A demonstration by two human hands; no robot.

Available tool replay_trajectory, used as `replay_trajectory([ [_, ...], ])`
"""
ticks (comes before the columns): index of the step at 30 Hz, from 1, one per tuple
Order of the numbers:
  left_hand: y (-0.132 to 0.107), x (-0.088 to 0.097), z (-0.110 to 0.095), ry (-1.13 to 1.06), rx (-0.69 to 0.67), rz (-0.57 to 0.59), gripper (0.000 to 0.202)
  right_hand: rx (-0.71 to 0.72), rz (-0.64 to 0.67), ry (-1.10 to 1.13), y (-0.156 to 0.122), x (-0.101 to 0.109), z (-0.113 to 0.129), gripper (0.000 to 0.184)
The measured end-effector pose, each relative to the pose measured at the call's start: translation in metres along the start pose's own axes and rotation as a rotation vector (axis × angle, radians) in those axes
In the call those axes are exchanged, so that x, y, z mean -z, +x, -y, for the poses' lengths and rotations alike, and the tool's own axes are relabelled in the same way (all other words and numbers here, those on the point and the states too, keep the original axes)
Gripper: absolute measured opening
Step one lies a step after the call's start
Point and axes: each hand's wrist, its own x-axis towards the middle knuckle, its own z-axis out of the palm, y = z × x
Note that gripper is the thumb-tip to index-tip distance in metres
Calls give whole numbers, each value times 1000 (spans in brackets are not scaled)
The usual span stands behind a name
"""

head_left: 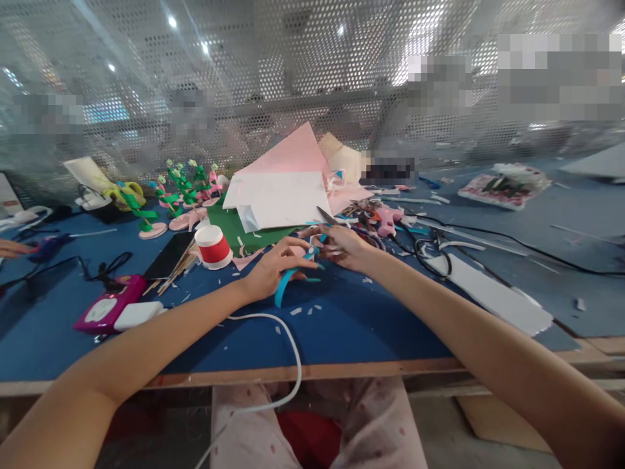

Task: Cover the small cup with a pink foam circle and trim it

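Note:
Near the middle of the table, my left hand is closed on a curved bright blue strip, which looks like paper and hangs below the fingers. Close beside it on the right, my right hand is closed, with its fingertips near the strip's upper end. A dark pointed blade sticks out from the right hand, tip up and to the left; its handle is hidden in the hand. Behind the hands, white sheets and a pink sheet lie over a green sheet.
To the left stand a red-and-white cup, thin sticks, green paper plants and a purple power strip. A pink glue gun lies among scraps, with black cables. A white cable crosses the front edge. Another person's hand shows far left.

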Motion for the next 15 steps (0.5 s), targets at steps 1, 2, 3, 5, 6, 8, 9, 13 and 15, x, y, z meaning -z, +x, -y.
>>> replay_trajectory([
  [1, 1, 1, -2, -31, -10, 25, 16, -14, 26, 2, 1, -1, -2, 37],
  [2, 2, 1, -4, -68, -7, 39, 18, -21, 34, 12, 1, -1, -3, 36],
  [3, 3, 2, -5, -106, 14, 40, 21, -19, 22, 26, 1, -2, -4, 34],
  [5, 3, 2, -7, -190, 107, 6, 25, 1, -26, 55, 1, -4, -4, 28],
  [6, 3, 2, -7, -247, 172, -30, 26, 12, -45, 63, 1, -4, -4, 26],
  [8, 2, 1, -6, -386, 314, -113, 35, 24, -53, 64, 0, -5, -3, 22],
  [9, 1, 0, -5, -451, 378, -148, 40, 28, -43, 62, -1, -6, -3, 23],
  [13, 3, -2, -7, -536, 503, -235, 45, 77, -77, 45, -1, -4, -4, 29],
  [15, 5, -1, -9, -525, 517, -274, 43, 106, -128, 14, -2, -4, -4, 30],
])
